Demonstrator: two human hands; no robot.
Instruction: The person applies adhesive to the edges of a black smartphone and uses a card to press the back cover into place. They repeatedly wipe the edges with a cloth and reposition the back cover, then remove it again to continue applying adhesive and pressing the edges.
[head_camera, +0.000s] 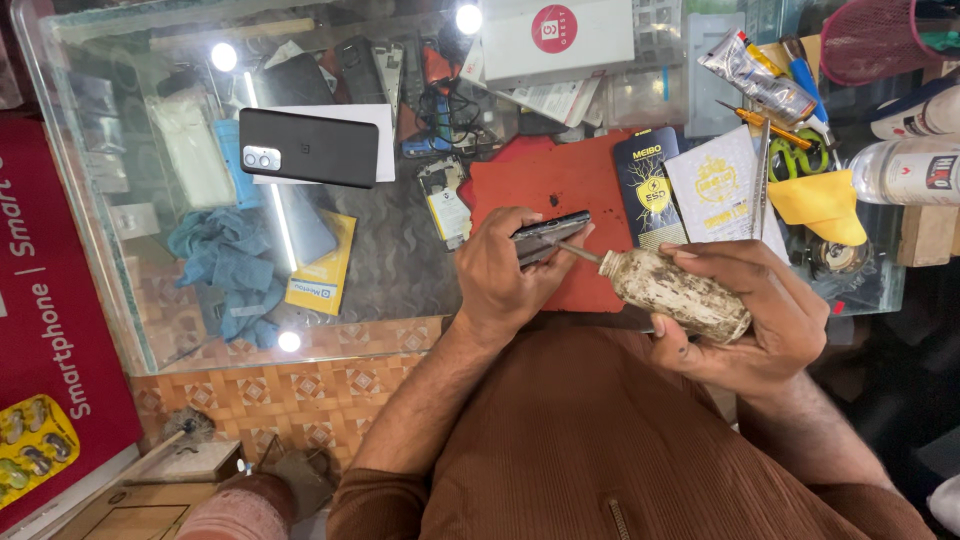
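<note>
Head view: my left hand (505, 275) grips dark phone (550, 236) edge-up, fingers wrapped round it, above near edge of red mat (560, 185). My right hand (755, 305) clasps grimy needle-nozzle bottle (675, 292), just right of mat's near corner; nozzle tip touches phone's edge. Black phone (310, 147) lies face-down well left of mat. Yellow cloth (822, 205) right of mat, beyond two printed cards (690, 185).

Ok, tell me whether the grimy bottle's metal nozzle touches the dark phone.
Touching: the head view shows the grimy bottle with its nozzle tip meeting the dark phone edge.
</note>
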